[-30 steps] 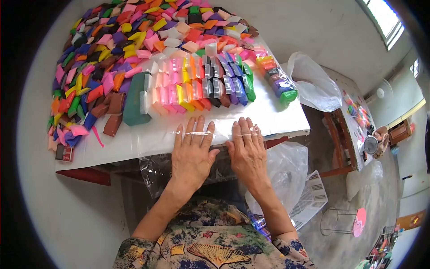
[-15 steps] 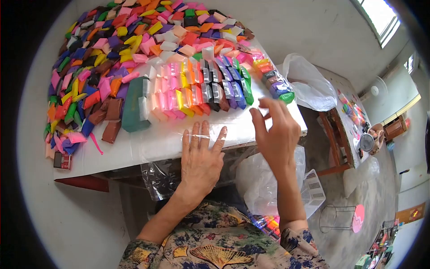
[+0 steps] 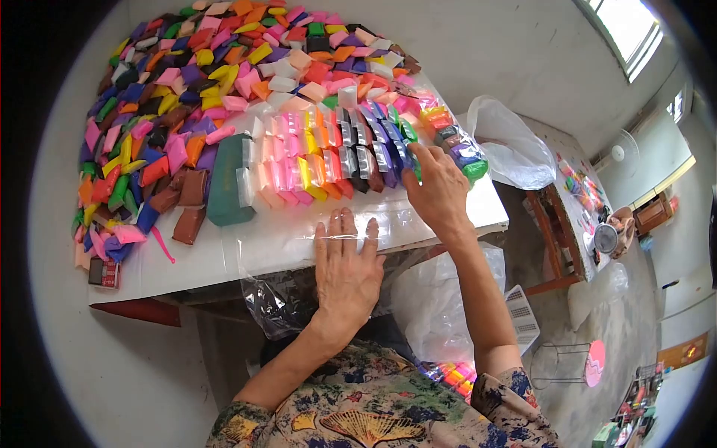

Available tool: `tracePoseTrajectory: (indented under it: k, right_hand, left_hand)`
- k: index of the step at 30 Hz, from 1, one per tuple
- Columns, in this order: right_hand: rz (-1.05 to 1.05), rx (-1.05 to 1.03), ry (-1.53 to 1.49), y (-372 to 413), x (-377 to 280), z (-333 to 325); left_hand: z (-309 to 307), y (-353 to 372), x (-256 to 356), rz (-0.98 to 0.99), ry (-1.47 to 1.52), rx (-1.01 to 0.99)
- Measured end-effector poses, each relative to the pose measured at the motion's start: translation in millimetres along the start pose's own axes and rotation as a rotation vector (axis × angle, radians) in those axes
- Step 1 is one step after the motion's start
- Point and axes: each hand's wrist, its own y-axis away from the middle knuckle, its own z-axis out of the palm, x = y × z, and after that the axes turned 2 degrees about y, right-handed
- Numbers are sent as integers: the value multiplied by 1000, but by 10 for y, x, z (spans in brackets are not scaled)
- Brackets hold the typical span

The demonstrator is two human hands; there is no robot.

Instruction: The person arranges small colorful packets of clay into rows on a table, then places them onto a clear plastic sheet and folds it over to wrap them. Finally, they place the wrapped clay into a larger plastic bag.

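Observation:
Rows of small wrapped packets (image 3: 321, 157), running from peach through pink, yellow, orange, red, black, brown and purple to green, lie side by side on the white table (image 3: 187, 261). My left hand (image 3: 347, 257) rests with its fingers spread on a clear plastic sheet (image 3: 299, 235) at the table's front edge. At the right end of the rows, my right hand (image 3: 439, 183) touches the green packets with thumb and fingers apart. A dark green block (image 3: 230, 179) stands against the left end of the rows.
A large pile of loose coloured packets (image 3: 172, 89) covers the back and left of the table. More packets in clear wrap (image 3: 455, 142) lie at the right, beside a clear plastic bag (image 3: 511, 142). Another bag (image 3: 448, 299) hangs below the front edge.
My right hand has moved left and down onto the green end of the rows. My left hand has shifted slightly right, and the clear sheet has moved a little.

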Motion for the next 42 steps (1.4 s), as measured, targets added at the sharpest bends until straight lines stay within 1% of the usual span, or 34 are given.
tracePoseTrajectory:
  k: [8,11,16,20,23,26,29,33,36,38,40,42]
  right_hand:
    - [87,4,87,-119,-35,24]
    - [150,41,109,-132,-25,53]
    - [147,28,153,-171,-63,85]
    - [153,-9,180,-208,-33,107]
    - [180,-24,154,-185,25,57]
    - [152,-45,115,-97,80,-56]
    - [134,-65,159,-64,133,-137]
    - [233,-127,78,-19,200,-353]
    - [244,234,-210,305,280,-529]
    - [194,371,-345,619,47,-775]
    - [170,341,-391,977,-143,-822]
    - [81,267,-391,1183,-315,-759]
  left_hand:
    - [33,-61,10,78,-22,36]
    - [26,-71,1,99,-30,39]
    - [21,-69,13,88,-67,5]
    - [38,-70,6,97,-38,34]
    - [27,-80,8,94,-19,29]
    - [-3,-104,10,107,-12,49]
    - [-1,-116,16,104,-15,61]
    - [58,-115,3,111,-57,65]
    - [34,-121,17,99,-59,40]
    - [26,-137,24,98,-63,48]
    - [28,-140,33,103,-65,50]
    - [22,-147,18,113,-73,53]
